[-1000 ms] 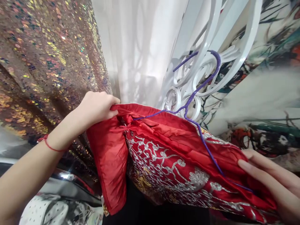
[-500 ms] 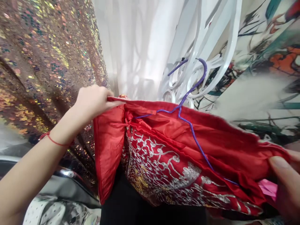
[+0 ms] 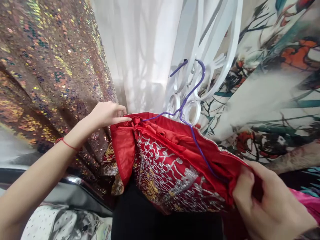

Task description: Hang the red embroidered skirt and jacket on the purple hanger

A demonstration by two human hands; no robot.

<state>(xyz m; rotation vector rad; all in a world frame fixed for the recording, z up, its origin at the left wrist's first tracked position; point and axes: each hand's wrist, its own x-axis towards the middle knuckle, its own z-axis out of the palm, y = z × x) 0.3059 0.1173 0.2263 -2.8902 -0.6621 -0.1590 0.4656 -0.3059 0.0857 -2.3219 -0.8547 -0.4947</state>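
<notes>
A red garment (image 3: pixel 160 160) with silver and gold embroidery stretches between my two hands, its satin lining showing along the opened upper edge. At its left upper corner, my left hand (image 3: pixel 110 114) pinches the edge beside a small red tie. My right hand (image 3: pixel 267 196) grips the opposite end, fingers wrapped round the bunched fabric. The arms of a purple hanger (image 3: pixel 183 103) reach into the garment's opening, their ends hidden in the cloth. The hanger's hook rests at a white scrollwork frame (image 3: pixel 235 50).
Sequinned fabric (image 3: pixel 57 66) hangs on the left, with a pale curtain (image 3: pixel 140 60) behind. Patterned cloth (image 3: pixel 287 83) covers the right side. A dotted white cloth (image 3: pixel 43 221) lies at lower left, and pink fabric (image 3: pixel 303 200) shows by my right wrist.
My right hand has moved left and inward with its end of the garment, so the stretch between my hands is shorter. The view has shifted slightly, and the left side flap looks narrower.
</notes>
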